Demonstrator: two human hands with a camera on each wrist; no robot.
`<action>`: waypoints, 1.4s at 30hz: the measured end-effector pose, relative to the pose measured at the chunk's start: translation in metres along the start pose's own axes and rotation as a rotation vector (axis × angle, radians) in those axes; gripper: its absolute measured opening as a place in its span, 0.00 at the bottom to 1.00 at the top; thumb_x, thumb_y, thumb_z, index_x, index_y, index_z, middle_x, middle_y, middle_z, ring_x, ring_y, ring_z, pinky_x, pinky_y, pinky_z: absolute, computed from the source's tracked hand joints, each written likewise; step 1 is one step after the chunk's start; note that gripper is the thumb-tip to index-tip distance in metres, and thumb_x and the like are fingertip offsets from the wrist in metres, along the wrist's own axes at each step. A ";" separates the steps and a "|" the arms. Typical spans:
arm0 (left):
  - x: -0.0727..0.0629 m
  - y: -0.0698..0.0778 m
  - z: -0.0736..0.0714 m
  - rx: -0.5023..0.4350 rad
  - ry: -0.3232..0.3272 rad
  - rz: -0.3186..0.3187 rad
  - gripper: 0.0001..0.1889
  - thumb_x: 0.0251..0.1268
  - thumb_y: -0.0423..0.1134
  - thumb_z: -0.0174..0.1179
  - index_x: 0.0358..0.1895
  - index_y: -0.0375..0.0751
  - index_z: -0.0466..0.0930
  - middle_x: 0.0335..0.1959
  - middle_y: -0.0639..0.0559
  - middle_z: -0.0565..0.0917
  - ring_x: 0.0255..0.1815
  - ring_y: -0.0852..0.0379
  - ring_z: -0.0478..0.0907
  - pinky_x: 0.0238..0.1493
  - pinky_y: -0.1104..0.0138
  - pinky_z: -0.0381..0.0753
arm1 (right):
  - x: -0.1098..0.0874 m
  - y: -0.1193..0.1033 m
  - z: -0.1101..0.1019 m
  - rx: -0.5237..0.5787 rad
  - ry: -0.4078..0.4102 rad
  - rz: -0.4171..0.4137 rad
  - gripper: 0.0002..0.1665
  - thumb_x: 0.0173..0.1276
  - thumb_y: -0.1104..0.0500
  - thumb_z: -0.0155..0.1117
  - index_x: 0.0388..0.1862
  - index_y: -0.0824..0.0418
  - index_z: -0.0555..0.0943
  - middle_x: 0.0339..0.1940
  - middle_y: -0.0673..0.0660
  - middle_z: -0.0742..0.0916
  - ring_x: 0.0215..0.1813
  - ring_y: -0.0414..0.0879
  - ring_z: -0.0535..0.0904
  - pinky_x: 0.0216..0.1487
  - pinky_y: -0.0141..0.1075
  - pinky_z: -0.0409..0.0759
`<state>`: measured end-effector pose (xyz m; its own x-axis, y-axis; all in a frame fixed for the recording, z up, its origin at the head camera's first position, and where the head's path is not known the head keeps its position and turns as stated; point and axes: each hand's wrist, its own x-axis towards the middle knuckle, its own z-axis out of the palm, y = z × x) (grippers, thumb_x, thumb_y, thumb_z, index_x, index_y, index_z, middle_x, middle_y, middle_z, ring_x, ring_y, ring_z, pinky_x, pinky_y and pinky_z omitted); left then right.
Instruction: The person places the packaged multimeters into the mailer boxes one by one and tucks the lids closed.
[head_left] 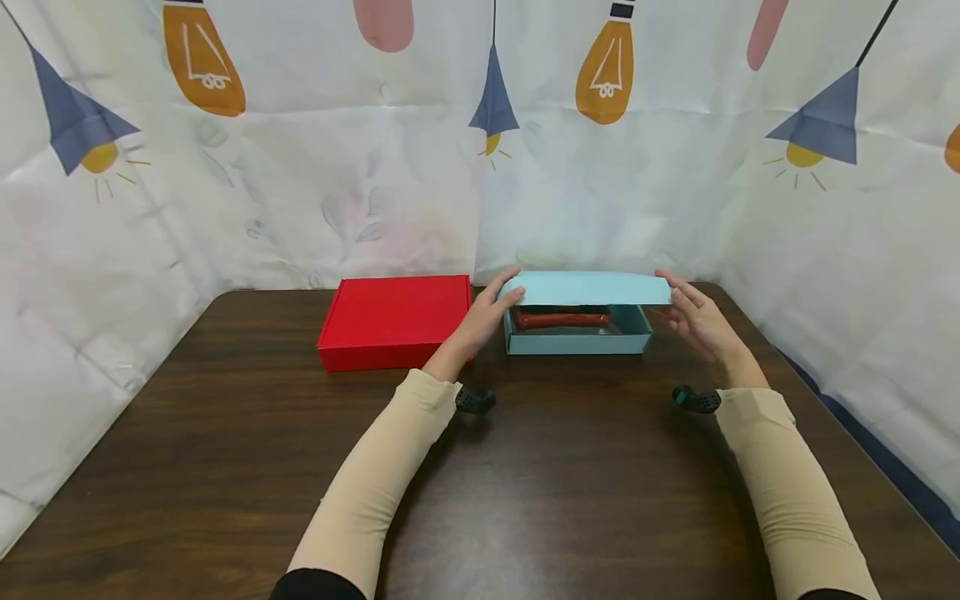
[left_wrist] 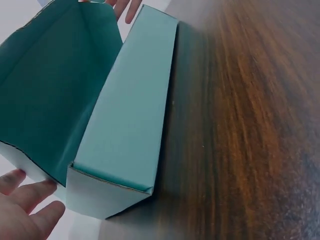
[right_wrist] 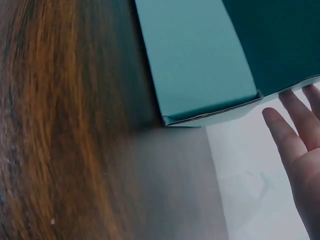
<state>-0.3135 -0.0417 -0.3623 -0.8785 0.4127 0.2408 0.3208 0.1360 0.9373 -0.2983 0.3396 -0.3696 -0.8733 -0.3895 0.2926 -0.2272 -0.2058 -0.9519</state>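
Note:
A light blue cardboard box (head_left: pixel 577 343) stands on the table with its hinged lid (head_left: pixel 592 288) partly raised. Inside lies a long reddish-brown thing (head_left: pixel 564 320); the lid hides part of it. My left hand (head_left: pixel 486 315) touches the lid's left end, and in the left wrist view its fingers (left_wrist: pixel 37 192) lie along the lid's side flap. At the opposite end, my right hand (head_left: pixel 701 321) rests its fairly straight fingers (right_wrist: pixel 295 112) against the lid's side. The lid's dark green inner face (left_wrist: pixel 52 75) shows in both wrist views.
A closed red box (head_left: pixel 401 321) stands left of the blue one, beside my left forearm. Both boxes are near the back edge of the dark wooden table (head_left: pixel 570 492). Behind them hangs a white cloth (head_left: pixel 622 192) printed with lamps and bulbs.

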 end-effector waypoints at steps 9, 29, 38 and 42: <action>-0.004 -0.002 -0.001 0.044 -0.020 -0.016 0.34 0.78 0.47 0.51 0.82 0.45 0.54 0.82 0.45 0.55 0.79 0.46 0.52 0.74 0.43 0.59 | -0.004 0.003 -0.007 -0.071 -0.021 0.022 0.30 0.86 0.62 0.42 0.83 0.57 0.58 0.70 0.45 0.74 0.64 0.37 0.77 0.61 0.29 0.75; -0.015 -0.003 -0.004 0.654 -0.100 0.023 0.37 0.75 0.56 0.54 0.82 0.48 0.57 0.82 0.44 0.56 0.79 0.46 0.57 0.72 0.47 0.67 | -0.015 -0.001 -0.007 -0.486 0.059 0.211 0.33 0.80 0.59 0.59 0.81 0.52 0.65 0.69 0.40 0.76 0.65 0.33 0.73 0.58 0.24 0.72; -0.016 -0.004 -0.003 0.767 -0.106 0.030 0.37 0.76 0.59 0.52 0.82 0.50 0.57 0.82 0.45 0.56 0.78 0.45 0.60 0.71 0.46 0.67 | -0.014 -0.007 0.005 -0.658 0.066 0.242 0.36 0.77 0.55 0.64 0.81 0.51 0.65 0.78 0.54 0.70 0.74 0.51 0.69 0.68 0.48 0.70; -0.013 -0.003 -0.003 0.834 -0.126 0.069 0.37 0.76 0.59 0.52 0.82 0.48 0.58 0.82 0.45 0.57 0.79 0.46 0.58 0.75 0.45 0.59 | -0.009 -0.015 0.015 -0.830 -0.029 0.178 0.41 0.73 0.57 0.70 0.81 0.54 0.65 0.83 0.58 0.60 0.80 0.63 0.56 0.70 0.65 0.61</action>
<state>-0.3042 -0.0504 -0.3671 -0.8171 0.5352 0.2143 0.5721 0.7066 0.4164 -0.2804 0.3327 -0.3568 -0.9172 -0.3789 0.1235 -0.3398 0.5817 -0.7390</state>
